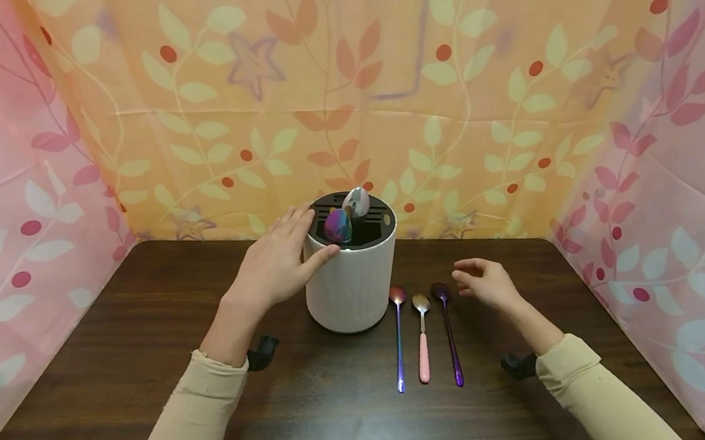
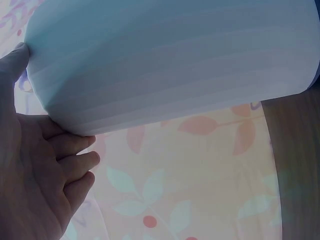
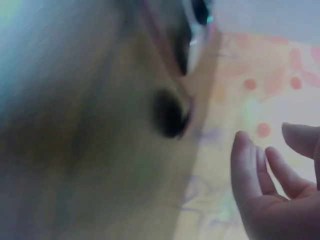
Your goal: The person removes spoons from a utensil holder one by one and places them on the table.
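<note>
A white round utensil holder [image 1: 351,291] with a black slotted top stands on the table. Two spoons poke out of it, bowls up: a rainbow-coloured spoon [image 1: 338,226] and a silvery spoon [image 1: 357,203]. My left hand [image 1: 277,256] rests on the holder's upper left rim, thumb toward the front; the left wrist view shows its fingertips at the white wall. To the holder's right lie a blue-purple spoon [image 1: 399,340], a pink-handled spoon [image 1: 423,341] and a dark purple spoon [image 1: 451,333]. My right hand [image 1: 486,284], fingers loosely bent and holding nothing, hovers just right of the dark purple spoon.
The dark wooden table [image 1: 325,417] ends at a yellow patterned cloth [image 1: 337,103] behind, with pink floral cloth [image 1: 678,207] at both sides. Black straps [image 1: 263,353] sit at both wrists. The right wrist view is blurred.
</note>
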`<state>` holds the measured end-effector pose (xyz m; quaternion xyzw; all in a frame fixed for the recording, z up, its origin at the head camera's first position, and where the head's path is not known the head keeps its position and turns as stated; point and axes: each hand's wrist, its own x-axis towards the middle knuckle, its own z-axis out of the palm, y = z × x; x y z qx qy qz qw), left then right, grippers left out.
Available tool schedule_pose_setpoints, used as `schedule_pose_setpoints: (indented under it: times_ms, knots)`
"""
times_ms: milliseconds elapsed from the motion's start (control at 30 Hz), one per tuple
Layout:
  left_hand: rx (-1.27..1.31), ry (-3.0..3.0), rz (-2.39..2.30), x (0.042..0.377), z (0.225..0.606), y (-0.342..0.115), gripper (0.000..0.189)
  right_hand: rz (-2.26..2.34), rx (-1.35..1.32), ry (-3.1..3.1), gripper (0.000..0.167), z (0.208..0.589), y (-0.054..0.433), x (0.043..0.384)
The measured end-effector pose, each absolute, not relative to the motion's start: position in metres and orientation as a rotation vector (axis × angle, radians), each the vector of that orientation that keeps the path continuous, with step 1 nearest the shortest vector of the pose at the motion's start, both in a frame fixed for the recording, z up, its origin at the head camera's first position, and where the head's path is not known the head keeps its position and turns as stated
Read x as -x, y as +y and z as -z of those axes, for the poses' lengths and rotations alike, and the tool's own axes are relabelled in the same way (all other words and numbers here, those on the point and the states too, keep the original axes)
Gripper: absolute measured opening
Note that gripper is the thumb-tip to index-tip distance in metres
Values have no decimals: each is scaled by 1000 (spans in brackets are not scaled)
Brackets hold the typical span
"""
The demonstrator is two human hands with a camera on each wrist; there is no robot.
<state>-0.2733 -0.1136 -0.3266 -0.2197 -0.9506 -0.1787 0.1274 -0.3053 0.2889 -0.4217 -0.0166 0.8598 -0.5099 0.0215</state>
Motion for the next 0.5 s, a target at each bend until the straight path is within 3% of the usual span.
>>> schedule_pose_setpoints:
  times_ms: [500]
  knots:
    - [639, -2758, 506, 276, 328, -112, 93, 1949, 484, 2734, 38, 347, 235, 290]
